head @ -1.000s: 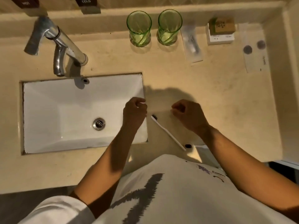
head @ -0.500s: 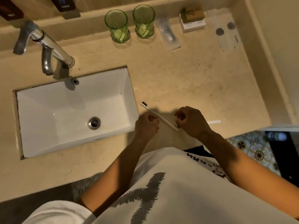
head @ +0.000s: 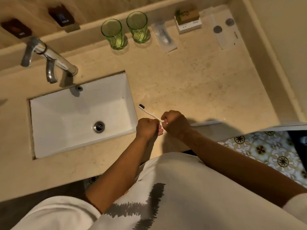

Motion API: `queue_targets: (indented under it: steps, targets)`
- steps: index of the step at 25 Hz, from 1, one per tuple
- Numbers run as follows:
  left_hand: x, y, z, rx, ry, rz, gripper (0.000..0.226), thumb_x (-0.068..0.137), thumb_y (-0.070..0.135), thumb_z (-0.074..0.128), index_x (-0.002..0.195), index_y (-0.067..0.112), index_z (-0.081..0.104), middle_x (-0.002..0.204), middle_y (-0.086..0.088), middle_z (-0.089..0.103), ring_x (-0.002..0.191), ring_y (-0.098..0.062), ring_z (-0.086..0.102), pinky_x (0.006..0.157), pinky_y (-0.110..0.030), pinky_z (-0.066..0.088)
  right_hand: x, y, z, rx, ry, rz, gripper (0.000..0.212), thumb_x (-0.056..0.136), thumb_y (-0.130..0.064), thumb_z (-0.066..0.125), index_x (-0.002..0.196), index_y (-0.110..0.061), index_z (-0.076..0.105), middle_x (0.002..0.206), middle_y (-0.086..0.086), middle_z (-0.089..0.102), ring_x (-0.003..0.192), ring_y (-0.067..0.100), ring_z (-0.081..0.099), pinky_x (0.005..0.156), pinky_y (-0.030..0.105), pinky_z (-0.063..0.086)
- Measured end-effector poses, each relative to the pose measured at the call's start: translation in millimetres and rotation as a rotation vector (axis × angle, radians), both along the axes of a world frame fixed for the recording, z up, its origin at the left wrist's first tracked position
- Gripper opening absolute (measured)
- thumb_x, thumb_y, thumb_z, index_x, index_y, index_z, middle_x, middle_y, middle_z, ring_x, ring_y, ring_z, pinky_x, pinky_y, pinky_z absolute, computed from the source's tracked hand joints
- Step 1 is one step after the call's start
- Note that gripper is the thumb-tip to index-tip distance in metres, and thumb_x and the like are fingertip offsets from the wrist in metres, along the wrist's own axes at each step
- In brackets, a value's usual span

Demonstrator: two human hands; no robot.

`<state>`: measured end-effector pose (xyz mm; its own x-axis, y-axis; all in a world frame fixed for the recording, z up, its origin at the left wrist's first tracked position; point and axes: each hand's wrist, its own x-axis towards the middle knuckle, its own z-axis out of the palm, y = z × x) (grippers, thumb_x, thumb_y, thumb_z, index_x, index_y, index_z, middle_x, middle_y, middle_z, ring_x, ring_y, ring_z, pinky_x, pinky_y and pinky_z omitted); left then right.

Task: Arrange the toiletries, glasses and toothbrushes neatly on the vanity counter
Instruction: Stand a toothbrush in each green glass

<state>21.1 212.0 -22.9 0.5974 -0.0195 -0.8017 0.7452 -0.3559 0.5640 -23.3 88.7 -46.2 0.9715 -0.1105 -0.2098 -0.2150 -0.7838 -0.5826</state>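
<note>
A white toothbrush (head: 150, 113) with dark bristles slants over the beige vanity counter (head: 191, 83), just right of the sink. My right hand (head: 177, 124) pinches its handle end. My left hand (head: 147, 128) is a closed fist right beside it, touching the handle; nothing shows inside the fist. Two empty green glasses (head: 113, 36) (head: 137, 27) stand side by side at the back ledge. To their right lie a clear wrapped packet (head: 164, 38), a brown box stacked on a white box (head: 188, 19), and a flat sachet with two dark discs (head: 224, 31).
A white rectangular sink (head: 79, 113) is sunk into the counter on the left, with a chrome faucet (head: 49, 55) behind it. Hot and cold labels sit on the back wall. A side wall bounds the counter on the right; patterned floor tiles (head: 265, 150) show below its front edge.
My hands have come together at the counter's front edge. The toothbrush, earlier lying inside a clear wrapper stretched between them, is bare now with its head pointing toward the sink. The view has tilted.
</note>
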Motion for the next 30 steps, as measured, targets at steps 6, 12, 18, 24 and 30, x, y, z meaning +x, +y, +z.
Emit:
queue_targets:
  steps: [6,12,18,24,30]
  targets:
    - [1,-17,-4,0.147,-0.052,-0.014,0.020,0.091,0.012,0.062,0.072,0.005,0.060,0.073,-0.018,0.068,0.062,-0.029,0.070,0.060,-0.034,0.062,-4,0,5,0.004,-0.055,0.068,0.028,0.078,-0.011,0.049,0.078,0.009,0.068,0.076,0.028,0.066,0.067,0.043,0.063,0.062,0.046,0.053]
    - [11,-14,0,0.094,-0.068,0.014,0.012,0.091,0.004,0.054,0.086,-0.001,0.065,0.065,-0.014,0.067,0.051,-0.023,0.067,0.066,-0.038,0.066,11,-14,11,0.225,0.006,0.010,0.021,0.082,-0.010,0.056,0.090,0.001,0.071,0.083,0.017,0.070,0.077,0.033,0.062,0.067,0.034,0.048]
    - [53,-17,27,-0.022,-0.214,0.018,0.015,0.092,0.004,0.056,0.099,-0.006,0.065,0.068,-0.018,0.067,0.052,-0.026,0.062,0.064,-0.045,0.065,58,-24,40,0.427,0.149,-0.204,0.014,0.086,-0.019,0.064,0.099,-0.024,0.066,0.084,-0.004,0.071,0.070,0.011,0.070,0.053,0.023,0.058]
    - [109,-28,59,-0.113,-0.338,0.028,0.012,0.095,0.006,0.058,0.095,0.007,0.070,0.074,-0.011,0.072,0.054,-0.019,0.069,0.055,-0.029,0.059,120,-36,80,0.537,0.045,-0.287,0.015,0.086,-0.014,0.070,0.099,-0.019,0.066,0.091,0.009,0.070,0.071,0.021,0.072,0.064,0.030,0.061]
    - [172,-45,86,-0.105,-0.517,-0.066,0.016,0.098,0.006,0.059,0.100,0.000,0.073,0.083,-0.012,0.073,0.066,-0.019,0.069,0.064,-0.033,0.061,179,-56,111,0.487,-0.076,-0.226,0.014,0.088,-0.013,0.069,0.093,-0.025,0.066,0.079,0.011,0.071,0.065,0.013,0.064,0.055,0.016,0.053]
